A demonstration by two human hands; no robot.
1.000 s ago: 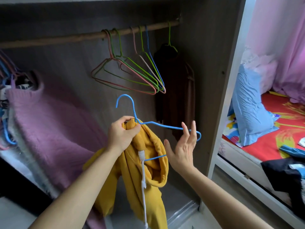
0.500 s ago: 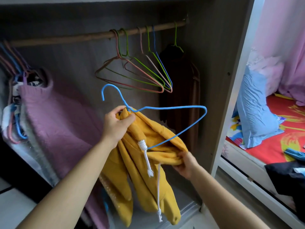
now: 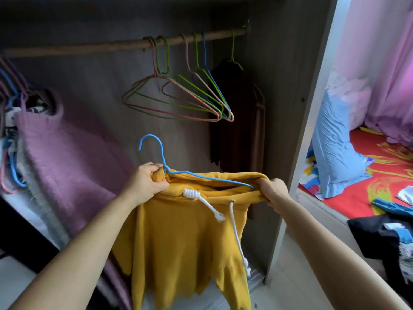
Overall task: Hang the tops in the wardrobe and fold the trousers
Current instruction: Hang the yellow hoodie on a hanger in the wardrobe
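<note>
L hand (image 3: 145,182), R hand (image 3: 273,193) — forearms (image 3: 89,242) bare

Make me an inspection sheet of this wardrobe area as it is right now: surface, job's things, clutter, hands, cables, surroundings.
Surface: no table in view; the wooden rail has a bare stretch left of the empty hangers.
Job's things: yellow hoodie on the blue hanger, not yet on the rail; its white drawstrings dangle.
Clutter: dark clothes pile on the bed, lower right.
Hands: left hand grips the hoodie's neck and the hanger together; right hand grips the hoodie's other shoulder.
Cables: nothing seen.
Surroundings: purple sweater and dark brown garment hang inside; bed with a red sheet, blue pillow and pink curtain to the right.
</note>
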